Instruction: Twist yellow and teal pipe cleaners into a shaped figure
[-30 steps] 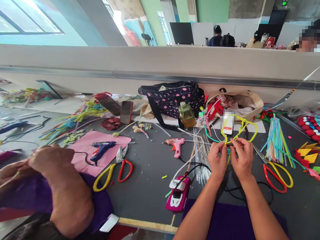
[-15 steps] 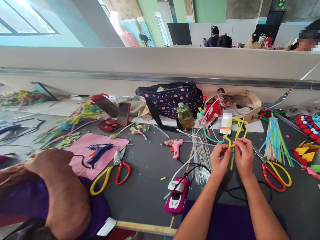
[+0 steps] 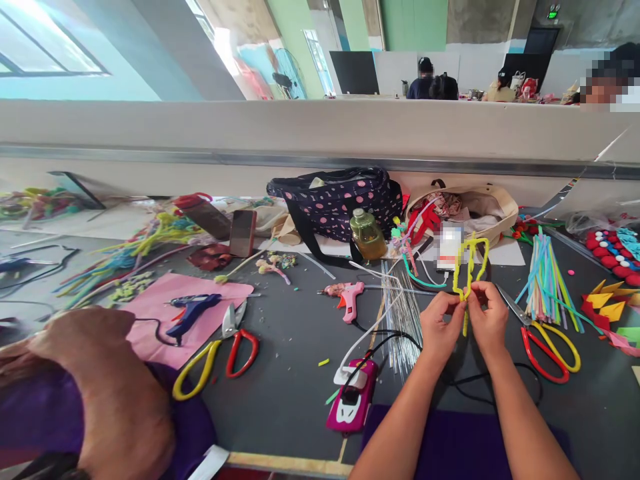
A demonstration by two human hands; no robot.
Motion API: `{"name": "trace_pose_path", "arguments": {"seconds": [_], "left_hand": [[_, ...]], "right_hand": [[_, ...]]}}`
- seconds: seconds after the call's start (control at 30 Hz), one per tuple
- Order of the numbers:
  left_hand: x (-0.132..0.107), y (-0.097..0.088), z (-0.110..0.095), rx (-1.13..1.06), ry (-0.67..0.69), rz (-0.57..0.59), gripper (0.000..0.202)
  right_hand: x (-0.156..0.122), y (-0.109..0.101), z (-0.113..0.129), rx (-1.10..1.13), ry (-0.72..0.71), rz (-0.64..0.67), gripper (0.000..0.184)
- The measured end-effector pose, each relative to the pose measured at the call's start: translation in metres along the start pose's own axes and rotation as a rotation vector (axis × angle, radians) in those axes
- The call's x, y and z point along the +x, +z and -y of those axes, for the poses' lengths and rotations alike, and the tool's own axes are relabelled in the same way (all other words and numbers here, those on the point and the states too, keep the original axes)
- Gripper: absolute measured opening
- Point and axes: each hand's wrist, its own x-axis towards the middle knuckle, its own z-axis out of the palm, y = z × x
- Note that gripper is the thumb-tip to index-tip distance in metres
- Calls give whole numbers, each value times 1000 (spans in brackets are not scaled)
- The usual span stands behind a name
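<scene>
Between my two hands is a yellow pipe cleaner point(image 3: 470, 257), bent into upright loops with a short tail pointing down. My left hand point(image 3: 442, 321) pinches it low on the left side. The fingers of my right hand point(image 3: 487, 313) are closed on it from the right, close to the left fingertips. Scissors with red and yellow handles point(image 3: 547, 350) lie just right of my right hand. A white phone-like device with a cable point(image 3: 449, 250) rests behind the loops, its screen blurred. Thin silver wires point(image 3: 400, 320) lie left of my left hand.
A pink glue gun point(image 3: 350, 300), a magenta power strip point(image 3: 353, 400) and a bottle point(image 3: 367, 235) are left of my hands. Colored pipe cleaners point(image 3: 547, 280) stand bundled on the right. Another person's arm point(image 3: 115, 387) is at far left, near a blue glue gun point(image 3: 193, 317) and second scissors point(image 3: 217, 353).
The yellow loops have turned and now stand narrower and more upright between my fingers. Both hands keep their pinch. The whole view has shifted slightly.
</scene>
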Motion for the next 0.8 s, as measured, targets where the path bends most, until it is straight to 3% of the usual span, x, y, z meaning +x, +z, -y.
{"name": "trace_pose_path", "arguments": {"seconds": [0.13, 0.27, 0.4, 0.5, 0.63, 0.8], "left_hand": [[-2, 2, 8, 33, -26, 15, 13], [-6, 6, 16, -10, -125, 33, 15], [-5, 9, 16, -230, -327, 33, 22], [-2, 9, 13, -388, -444, 7, 27], [2, 8, 11, -509, -509, -21, 30], [3, 7, 9, -533, -518, 25, 34]], "right_hand": [[3, 3, 6, 355, 253, 61, 27], [5, 6, 11, 581, 366, 21, 34], [7, 3, 15, 667, 393, 18, 39], [8, -1, 14, 697, 386, 35, 28], [8, -4, 12, 705, 328, 33, 19], [7, -4, 13, 668, 274, 45, 19]]}}
